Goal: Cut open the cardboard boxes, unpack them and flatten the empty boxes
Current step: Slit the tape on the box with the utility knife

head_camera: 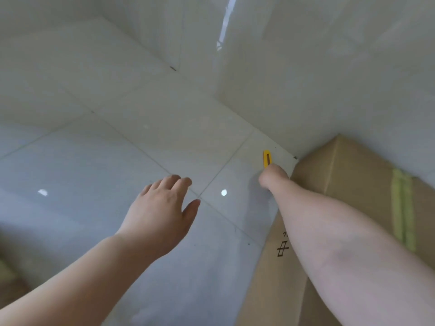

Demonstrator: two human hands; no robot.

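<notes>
cardboard box [353, 184] is my landmark: it lies at the lower right on the tiled floor [117, 149], its far corner tucked up against the wall [329, 78], and a yellow-green strip of tape [403, 208] runs along its top face. from what i can see the box looks sealed, so i judge the cutting has not begun.

my right hand [273, 178] is just beside the box's near-left edge, fingers curled round a yellow knife [267, 158]. the knife's long axis points away from me, roughly toward the wall and alongside the box's left edge. i cannot tell whether the blade is out.

my left hand [162, 208] hovers over the floor well to the left of the box, fingers loose and spread, holding nothing.

so the relation that matters: the tape lies to the right of the knife hand, across the box top, and the right hand is far nearer the box than the left. i judge the next move calls for swinging the knife rightward onto the tape line while the left hand crosses over to steady the box.
</notes>
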